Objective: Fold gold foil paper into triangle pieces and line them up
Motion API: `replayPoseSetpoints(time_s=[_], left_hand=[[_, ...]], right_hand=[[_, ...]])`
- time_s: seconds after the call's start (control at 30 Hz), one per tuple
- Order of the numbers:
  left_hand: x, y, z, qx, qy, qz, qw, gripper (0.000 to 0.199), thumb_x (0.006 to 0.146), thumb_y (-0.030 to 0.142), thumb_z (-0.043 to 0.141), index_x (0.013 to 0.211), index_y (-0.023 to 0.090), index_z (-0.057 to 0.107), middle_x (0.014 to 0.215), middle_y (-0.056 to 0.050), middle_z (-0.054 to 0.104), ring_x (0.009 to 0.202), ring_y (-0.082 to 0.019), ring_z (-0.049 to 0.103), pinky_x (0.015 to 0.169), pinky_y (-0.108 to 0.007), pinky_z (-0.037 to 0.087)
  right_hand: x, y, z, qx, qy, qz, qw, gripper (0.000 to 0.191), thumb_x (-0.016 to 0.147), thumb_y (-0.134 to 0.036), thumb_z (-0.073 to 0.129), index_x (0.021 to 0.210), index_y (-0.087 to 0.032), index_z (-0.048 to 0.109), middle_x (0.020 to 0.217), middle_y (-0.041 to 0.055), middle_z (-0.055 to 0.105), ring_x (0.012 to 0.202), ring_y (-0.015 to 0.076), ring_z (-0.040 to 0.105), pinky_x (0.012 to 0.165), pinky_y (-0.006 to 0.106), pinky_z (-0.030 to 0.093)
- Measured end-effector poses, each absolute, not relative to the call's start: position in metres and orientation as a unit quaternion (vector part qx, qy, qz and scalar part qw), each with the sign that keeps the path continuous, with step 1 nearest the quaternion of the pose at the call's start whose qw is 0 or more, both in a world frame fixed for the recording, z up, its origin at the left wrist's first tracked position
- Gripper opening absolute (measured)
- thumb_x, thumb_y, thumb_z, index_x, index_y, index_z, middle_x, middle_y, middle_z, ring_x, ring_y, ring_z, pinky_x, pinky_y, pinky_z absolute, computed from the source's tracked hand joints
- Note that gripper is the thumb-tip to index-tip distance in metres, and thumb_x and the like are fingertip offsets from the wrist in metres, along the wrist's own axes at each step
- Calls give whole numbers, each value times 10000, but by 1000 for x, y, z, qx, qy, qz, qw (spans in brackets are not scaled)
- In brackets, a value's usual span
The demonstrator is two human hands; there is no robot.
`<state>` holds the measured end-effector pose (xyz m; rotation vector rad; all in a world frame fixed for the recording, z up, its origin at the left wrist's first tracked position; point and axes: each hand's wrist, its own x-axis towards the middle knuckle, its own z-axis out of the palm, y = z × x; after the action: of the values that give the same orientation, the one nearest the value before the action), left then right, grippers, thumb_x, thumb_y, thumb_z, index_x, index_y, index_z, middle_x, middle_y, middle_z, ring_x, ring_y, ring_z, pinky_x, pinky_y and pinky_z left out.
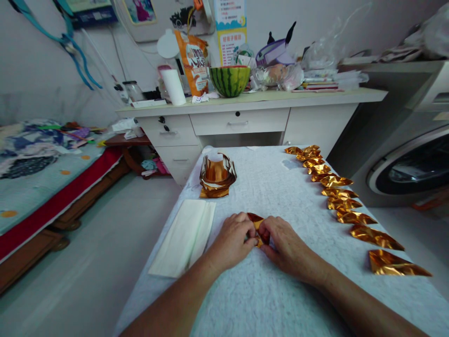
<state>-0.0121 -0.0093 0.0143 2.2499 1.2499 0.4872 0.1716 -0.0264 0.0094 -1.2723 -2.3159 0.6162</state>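
Observation:
Between my two hands is a small piece of gold foil paper [258, 224], partly folded and mostly covered by my fingers. My left hand [235, 238] pinches its left side, with fingers curled in. On the other side, my right hand [285, 243] grips the foil with thumb and bent fingers. A curled stack of gold foil sheets [215, 175] stands just beyond my left hand. Left of that hand lies a pile of pale, cream-coloured paper [180, 236]. Along the table's right edge runs a row of folded gold foil pieces [342, 204].
The cloth-covered table [252, 290] stands before a white desk [242, 121] bearing a halved watermelon [229, 82], an orange snack bag [192, 63] and a paper roll [173, 87]. A washing machine [403, 140] is at right, a bed [45, 187] at left.

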Motion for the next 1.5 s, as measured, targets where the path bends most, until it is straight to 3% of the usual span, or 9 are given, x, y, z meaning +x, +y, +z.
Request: replayPoseSetpoints(time_s=[0.37,0.87,1.13,1.5], left_hand=[[-21,-7,15,839,429,169,288,151,778,69,559,831,205,595,955,-12,542,986,-183,510,888,-319,401],[-28,-4,18,839,409,144,330,199,786,44,510,877,211,570,1033,-27,523,1058,-193,475,935,-325,405],[-28,-4,19,837,404,153,336,232,771,13,500,873,208,574,1009,-19,525,1043,-184,480,924,-310,409],[-28,-3,16,838,405,152,332,282,740,-10,484,887,207,587,1013,-21,529,1054,-193,484,926,-314,410]], right_hand=[[167,-26,3,-484,-826,203,207,85,788,-128,535,835,-190,501,827,39,560,779,191,473,726,333,353],[152,-26,-1,-544,-809,126,181,154,806,-306,623,815,-193,518,827,49,558,766,215,481,705,342,336],[149,-31,8,-549,-807,142,168,70,818,-191,529,886,-190,517,907,72,571,836,231,482,757,364,343],[158,-36,8,-514,-823,166,178,359,725,-55,475,1056,-192,459,1008,76,533,898,234,452,797,371,346]])
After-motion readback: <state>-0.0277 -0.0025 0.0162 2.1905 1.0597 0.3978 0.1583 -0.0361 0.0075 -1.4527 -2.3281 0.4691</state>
